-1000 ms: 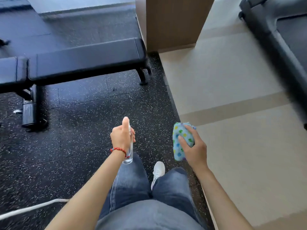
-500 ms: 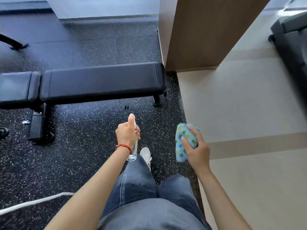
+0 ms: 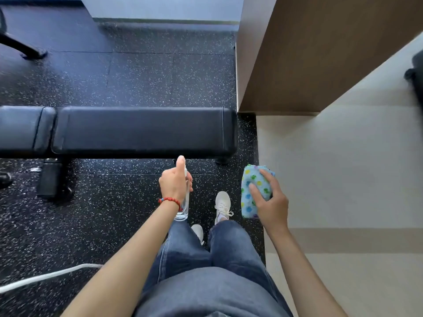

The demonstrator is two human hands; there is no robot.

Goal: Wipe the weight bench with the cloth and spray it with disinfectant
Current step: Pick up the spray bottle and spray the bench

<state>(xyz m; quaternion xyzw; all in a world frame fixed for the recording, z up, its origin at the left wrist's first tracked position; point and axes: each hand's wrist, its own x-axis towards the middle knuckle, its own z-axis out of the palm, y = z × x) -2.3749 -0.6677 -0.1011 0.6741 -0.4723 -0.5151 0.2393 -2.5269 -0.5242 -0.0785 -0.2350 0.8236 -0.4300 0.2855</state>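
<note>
Both forearms stretched forward over the thighs, short of the long black padded weight bench [image 3: 142, 131]. Left hand [image 3: 174, 186] curled round a clear plastic spray bottle [image 3: 183, 209], upright, forefinger raised on its top; nozzle hidden. Right hand [image 3: 270, 202] clutching a folded light-blue dotted cloth [image 3: 251, 191], thumb across its face. Bench's left end cut off by the frame.

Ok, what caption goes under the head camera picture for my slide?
Standing at the weight bench, left hand holding the spray bottle, right hand gripping the cloth.
</note>
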